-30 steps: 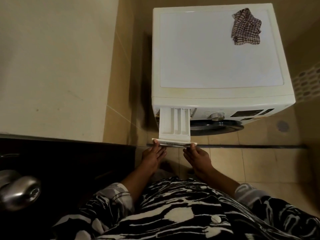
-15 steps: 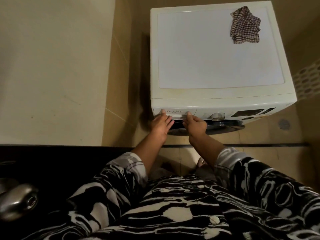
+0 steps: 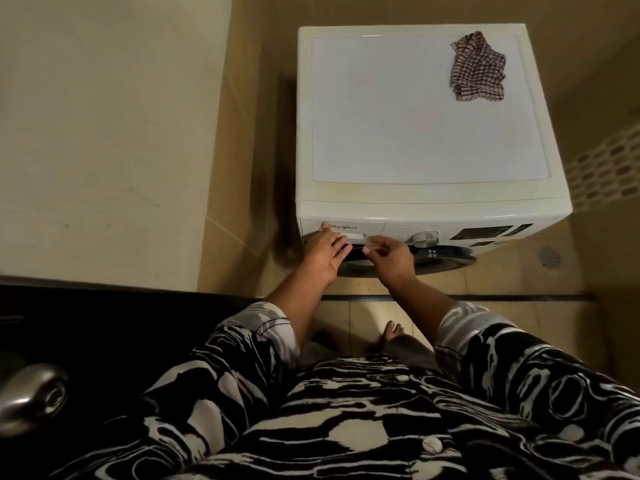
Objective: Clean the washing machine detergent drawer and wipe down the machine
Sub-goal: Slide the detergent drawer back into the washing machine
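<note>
Drawer sits flush in the top-left corner of the washer front, left of the dial. We see only its white face with the brand lettering and a darker grip recess below.

Left hand: fingers spread and flat against the drawer face, thumb up at the panel's left edge. Right hand: fingers curled loosely near the recess's right end; we cannot tell whether it touches or pinches anything.

We judge the drawer to be light, rigid plastic on a slide, likely slick if wet. Best hold is fingertips hooked under the recess, pulling straight out; supporting it from below once extended would avoid strain.

Cloth, checked and crumpled, lies on the washer's top at the far right, well apart from both hands. It looks soft, and easy to bunch.
</note>
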